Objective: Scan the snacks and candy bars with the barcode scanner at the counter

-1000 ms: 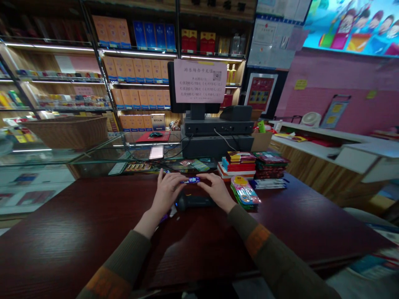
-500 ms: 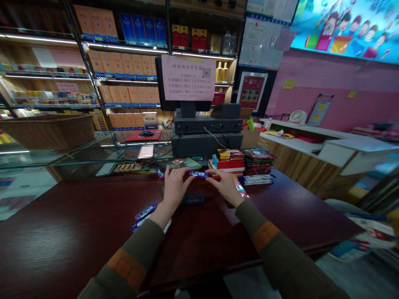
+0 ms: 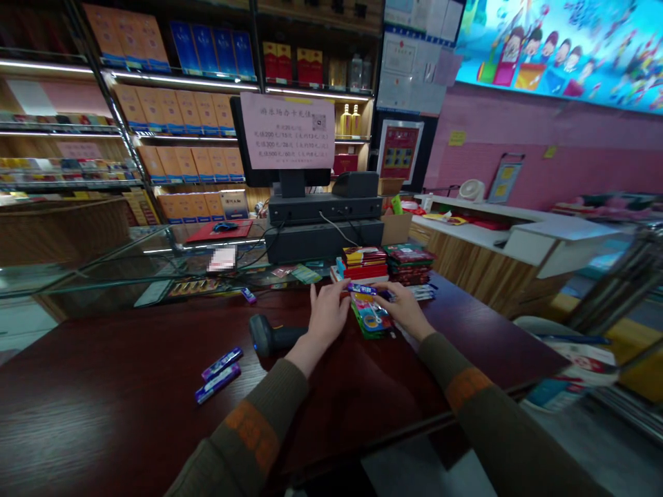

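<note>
The stick pack (image 3: 362, 288) held up is purple with white lettering, and the two loose stick packs (image 3: 218, 384) repeat that purple (with bluish and white patches). The desk (image 3: 362, 393) is dark reddish brown. The barcode scanner (image 3: 274, 337) is black, dotted with a tiny blue light. Olive-green sleeves (image 3: 497, 428) each carry an orange band. The paper sign (image 3: 287, 141) is pale pink with dark print; the wall (image 3: 481, 159) is pink.
</note>
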`<state>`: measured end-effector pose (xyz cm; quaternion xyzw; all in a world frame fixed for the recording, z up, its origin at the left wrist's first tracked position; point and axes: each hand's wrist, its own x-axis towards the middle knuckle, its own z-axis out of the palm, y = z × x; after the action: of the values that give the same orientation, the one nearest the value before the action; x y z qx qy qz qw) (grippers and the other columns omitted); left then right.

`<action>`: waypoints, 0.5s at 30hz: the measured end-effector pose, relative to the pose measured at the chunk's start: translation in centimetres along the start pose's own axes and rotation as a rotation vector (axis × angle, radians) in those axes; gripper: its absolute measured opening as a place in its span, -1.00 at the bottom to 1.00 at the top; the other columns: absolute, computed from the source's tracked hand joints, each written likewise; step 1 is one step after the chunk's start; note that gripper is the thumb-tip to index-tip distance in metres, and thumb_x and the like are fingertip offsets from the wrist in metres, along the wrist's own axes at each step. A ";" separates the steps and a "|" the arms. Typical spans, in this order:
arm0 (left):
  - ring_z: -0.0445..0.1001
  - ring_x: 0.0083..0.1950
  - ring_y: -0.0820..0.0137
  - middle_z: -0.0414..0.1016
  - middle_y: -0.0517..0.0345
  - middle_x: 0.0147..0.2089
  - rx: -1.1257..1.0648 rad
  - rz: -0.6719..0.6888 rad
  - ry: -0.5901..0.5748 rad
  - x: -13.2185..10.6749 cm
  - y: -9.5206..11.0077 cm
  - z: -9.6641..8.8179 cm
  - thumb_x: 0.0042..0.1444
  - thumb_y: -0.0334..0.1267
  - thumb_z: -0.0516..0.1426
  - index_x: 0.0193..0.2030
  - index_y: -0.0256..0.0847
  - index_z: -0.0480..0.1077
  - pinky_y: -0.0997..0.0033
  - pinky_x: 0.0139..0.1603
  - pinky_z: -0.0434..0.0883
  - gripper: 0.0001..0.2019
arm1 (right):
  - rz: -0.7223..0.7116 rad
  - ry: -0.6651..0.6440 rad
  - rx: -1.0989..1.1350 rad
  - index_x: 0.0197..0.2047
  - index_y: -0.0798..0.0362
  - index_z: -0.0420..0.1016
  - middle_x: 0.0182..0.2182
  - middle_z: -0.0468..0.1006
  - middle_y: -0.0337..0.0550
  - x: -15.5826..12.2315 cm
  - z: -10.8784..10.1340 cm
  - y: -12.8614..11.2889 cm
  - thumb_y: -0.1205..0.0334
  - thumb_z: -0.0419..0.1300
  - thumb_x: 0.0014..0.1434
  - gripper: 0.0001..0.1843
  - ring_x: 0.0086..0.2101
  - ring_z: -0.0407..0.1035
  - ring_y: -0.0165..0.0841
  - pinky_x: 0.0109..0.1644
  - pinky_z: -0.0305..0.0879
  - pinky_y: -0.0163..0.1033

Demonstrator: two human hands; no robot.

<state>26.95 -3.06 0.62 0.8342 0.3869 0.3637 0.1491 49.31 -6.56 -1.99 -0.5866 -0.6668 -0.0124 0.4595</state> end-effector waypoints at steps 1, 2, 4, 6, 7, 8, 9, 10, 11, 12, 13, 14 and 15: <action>0.35 0.31 0.25 0.50 0.10 0.24 -0.013 0.012 -0.044 0.2 0.5 0.6 0.31 -0.34 0.05 0.30 0.00 0.28 -0.29 0.49 -0.17 -0.57 | 0.020 0.009 -0.008 -0.08 0.01 0.62 -0.18 0.66 -0.06 -0.3 -0.5 0.8 0.09 0.24 0.17 -0.70 -0.14 0.50 -0.17 0.01 0.38 -0.05; 0.32 0.34 0.24 0.46 0.08 0.28 -0.021 0.020 -0.084 0.4 0.9 1.2 0.32 -0.34 0.02 0.32 -0.01 0.26 -0.31 0.49 -0.18 -0.56 | 0.041 0.025 -0.012 -0.09 0.02 0.61 -0.18 0.66 -0.06 -0.7 -0.9 1.5 0.07 0.23 0.17 -0.70 -0.14 0.50 -0.16 0.02 0.38 -0.04; 0.28 0.37 0.22 0.42 0.04 0.32 -0.008 0.047 -0.143 0.8 1.8 2.4 0.32 -0.34 -0.02 0.33 -0.04 0.23 -0.33 0.49 -0.21 -0.55 | 0.080 0.031 -0.009 -0.09 0.01 0.60 -0.15 0.66 -0.06 -1.4 -1.8 2.7 0.04 0.21 0.18 -0.69 -0.11 0.51 -0.15 0.06 0.38 -0.02; 0.25 0.39 0.21 0.41 0.01 0.32 0.028 0.090 -0.175 1.1 2.7 3.3 0.34 -0.31 -0.03 0.34 -0.07 0.22 -0.31 0.50 -0.23 -0.56 | 0.105 0.029 -0.005 -0.08 0.00 0.59 -0.11 0.66 -0.05 -2.0 -2.7 3.8 0.03 0.20 0.18 -0.68 -0.08 0.51 -0.14 0.10 0.37 0.00; 0.24 0.40 0.20 0.41 0.01 0.32 0.048 0.111 -0.187 1.3 3.1 3.7 0.35 -0.28 -0.04 0.35 -0.07 0.21 -0.31 0.50 -0.23 -0.56 | 0.109 0.027 -0.003 -0.07 0.00 0.58 -0.09 0.66 -0.05 -2.3 -3.1 4.2 0.03 0.20 0.19 -0.68 -0.06 0.51 -0.14 0.12 0.36 0.01; 0.22 0.41 0.20 0.41 0.01 0.31 0.065 0.129 -0.200 1.4 3.5 4.1 0.35 -0.26 -0.05 0.35 -0.06 0.20 -0.31 0.50 -0.23 -0.56 | 0.112 0.030 -0.003 -0.07 0.00 0.58 -0.08 0.65 -0.05 -2.6 -3.5 4.6 0.03 0.19 0.19 -0.68 -0.05 0.50 -0.14 0.14 0.35 0.01; 0.21 0.42 0.19 0.41 0.01 0.32 0.078 0.142 -0.215 1.4 3.8 4.4 0.36 -0.25 -0.05 0.36 -0.05 0.19 -0.32 0.49 -0.23 -0.55 | 0.115 0.033 -0.004 -0.06 -0.01 0.58 -0.07 0.65 -0.04 -2.8 -3.8 5.0 0.04 0.19 0.19 -0.68 -0.04 0.50 -0.14 0.15 0.35 0.01; 0.19 0.43 0.18 0.40 0.00 0.32 0.087 0.149 -0.230 1.5 4.1 4.7 0.36 -0.25 -0.06 0.37 -0.05 0.18 -0.34 0.48 -0.22 -0.55 | 0.121 0.038 -0.009 -0.05 -0.01 0.58 -0.06 0.65 -0.04 -3.1 -4.1 5.4 0.05 0.19 0.19 -0.68 -0.03 0.50 -0.14 0.15 0.35 0.00; 0.18 0.44 0.17 0.39 -0.02 0.33 0.092 0.151 -0.248 1.5 4.4 5.0 0.35 -0.25 -0.06 0.37 -0.06 0.17 -0.36 0.48 -0.22 -0.54 | 0.132 0.044 -0.020 -0.05 -0.02 0.58 -0.05 0.64 -0.04 -3.2 -4.3 5.7 0.06 0.19 0.19 -0.68 -0.03 0.50 -0.14 0.16 0.36 0.00; 0.16 0.45 0.14 0.38 -0.04 0.33 0.097 0.153 -0.261 1.5 4.7 5.3 0.35 -0.25 -0.05 0.37 -0.09 0.17 -0.37 0.48 -0.23 -0.53 | 0.145 0.048 -0.036 -0.05 -0.03 0.58 -0.05 0.64 -0.05 -3.4 -4.6 6.0 0.07 0.19 0.18 -0.68 -0.03 0.50 -0.14 0.15 0.36 0.01; 0.15 0.46 0.12 0.38 -0.06 0.34 0.104 0.159 -0.272 1.5 4.9 5.5 0.34 -0.24 -0.04 0.38 -0.11 0.17 -0.38 0.47 -0.24 -0.53 | 0.159 0.049 -0.057 -0.05 -0.04 0.58 -0.06 0.65 -0.06 -3.6 -4.9 6.3 0.08 0.20 0.17 -0.69 -0.04 0.50 -0.14 0.15 0.37 0.01; 0.14 0.47 0.10 0.38 -0.07 0.34 0.113 0.170 -0.279 1.4 5.2 5.7 0.33 -0.23 -0.02 0.38 -0.13 0.16 -0.38 0.47 -0.25 -0.52 | 0.168 0.044 -0.083 -0.05 -0.05 0.59 -0.07 0.65 -0.07 -3.7 -5.1 6.5 0.08 0.20 0.17 -0.69 -0.04 0.51 -0.14 0.14 0.37 0.02; 0.13 0.47 0.08 0.39 -0.08 0.33 0.124 0.184 -0.283 1.3 5.4 5.9 0.32 -0.21 -0.01 0.38 -0.15 0.16 -0.38 0.48 -0.27 -0.51 | 0.172 0.038 -0.113 -0.06 -0.06 0.59 -0.08 0.66 -0.09 -3.8 -5.4 6.8 0.09 0.20 0.16 -0.70 -0.05 0.51 -0.14 0.14 0.37 0.02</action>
<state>34.72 -5.38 0.03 0.9165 0.3055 0.2303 0.1163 57.53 -10.42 -4.83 -0.6663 -0.6032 -0.0215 0.4379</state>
